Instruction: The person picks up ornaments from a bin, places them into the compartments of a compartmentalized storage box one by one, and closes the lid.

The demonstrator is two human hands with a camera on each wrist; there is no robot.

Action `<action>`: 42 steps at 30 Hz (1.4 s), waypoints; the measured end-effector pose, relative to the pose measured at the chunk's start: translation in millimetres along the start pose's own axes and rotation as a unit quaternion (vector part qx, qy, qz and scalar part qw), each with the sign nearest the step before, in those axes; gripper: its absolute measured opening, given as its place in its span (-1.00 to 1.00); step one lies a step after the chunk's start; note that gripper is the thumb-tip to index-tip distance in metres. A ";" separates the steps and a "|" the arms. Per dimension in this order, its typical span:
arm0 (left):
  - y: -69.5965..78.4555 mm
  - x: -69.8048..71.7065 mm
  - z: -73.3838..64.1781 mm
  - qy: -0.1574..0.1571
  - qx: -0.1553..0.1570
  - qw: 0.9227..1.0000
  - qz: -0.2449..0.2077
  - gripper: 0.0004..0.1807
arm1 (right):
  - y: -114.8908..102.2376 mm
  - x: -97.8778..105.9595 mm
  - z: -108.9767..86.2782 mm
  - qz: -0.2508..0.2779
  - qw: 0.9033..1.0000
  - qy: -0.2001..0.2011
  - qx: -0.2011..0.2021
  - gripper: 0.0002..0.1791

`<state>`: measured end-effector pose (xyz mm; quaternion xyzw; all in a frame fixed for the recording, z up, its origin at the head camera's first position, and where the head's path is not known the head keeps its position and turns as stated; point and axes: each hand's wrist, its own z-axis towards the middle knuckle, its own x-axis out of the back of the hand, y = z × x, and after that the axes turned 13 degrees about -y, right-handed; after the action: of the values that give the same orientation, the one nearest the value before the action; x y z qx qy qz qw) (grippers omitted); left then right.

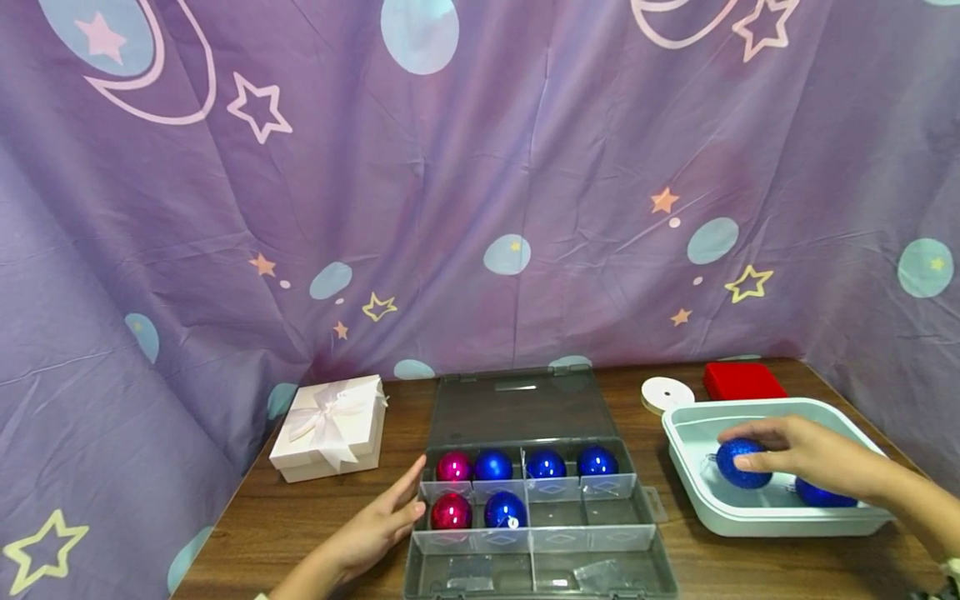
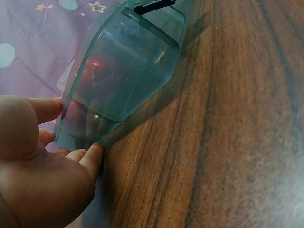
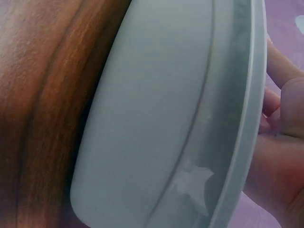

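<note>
While the right hand point(image 1: 821, 454) pinches a glittery blue ball point(image 1: 741, 479) in or just over the pale tub point(image 1: 787, 521) (can't tell which) and the left hand point(image 1: 377, 527) touches the divided case point(image 1: 573, 514) with spread fingers, I flag a drop if the thumb slips.
</note>
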<state>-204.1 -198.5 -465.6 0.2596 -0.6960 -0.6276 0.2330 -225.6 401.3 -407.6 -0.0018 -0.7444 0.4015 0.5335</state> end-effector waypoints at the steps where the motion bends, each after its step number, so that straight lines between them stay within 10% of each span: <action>1: -0.2 -0.1 0.0 -0.001 -0.001 1.000 0.000 -0.16 | -0.2 0.1 0.5 -0.008 1.000 0.009 0.009 -0.62; 11: -0.1 -0.9 -0.7 0.000 -0.002 1.000 0.002 -0.15 | -25.6 5.4 -1.4 -0.029 0.996 0.080 -0.011 -0.64; 20: -3.4 0.9 0.7 -0.003 -0.007 1.000 -0.001 -0.16 | -56.8 8.1 -0.8 0.020 0.998 0.060 -0.029 -0.58; 42: -1.4 0.4 0.0 -0.004 -0.008 1.000 0.001 -0.17 | -114.4 -14.5 27.4 0.035 0.996 0.050 0.065 -0.53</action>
<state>-204.4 -198.8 -467.0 0.2544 -0.6925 -0.6335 0.2332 -192.4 301.3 -353.4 -0.0134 -0.6882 0.4675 0.5547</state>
